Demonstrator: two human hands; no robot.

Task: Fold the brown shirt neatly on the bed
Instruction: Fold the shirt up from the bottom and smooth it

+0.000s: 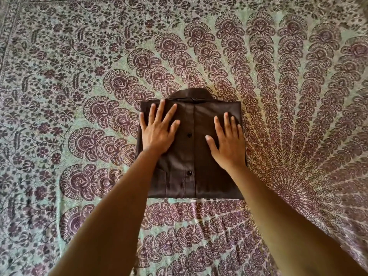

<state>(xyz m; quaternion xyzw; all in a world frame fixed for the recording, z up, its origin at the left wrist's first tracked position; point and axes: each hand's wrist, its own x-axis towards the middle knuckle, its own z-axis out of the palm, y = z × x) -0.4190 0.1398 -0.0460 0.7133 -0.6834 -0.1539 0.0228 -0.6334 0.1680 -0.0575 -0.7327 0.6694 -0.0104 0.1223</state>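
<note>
1. The dark brown button-front cotton shirt (pixel 196 156) lies folded into a neat rectangle near the middle of the bed, its collar (pixel 191 95) at the far end and its button placket running down the centre.
2. The left hand (pixel 158 128) lies flat on the left half of the shirt, fingers straight and spread, pressing the cloth.
3. The right hand (pixel 229 142) lies flat on the right half, fingers straight and close together, thumb out toward the placket.
4. Both bare forearms reach in from the near edge.
5. The bed (pixel 298 86) is covered by a pale green sheet printed with purple fan-shaped and floral motifs.
</note>
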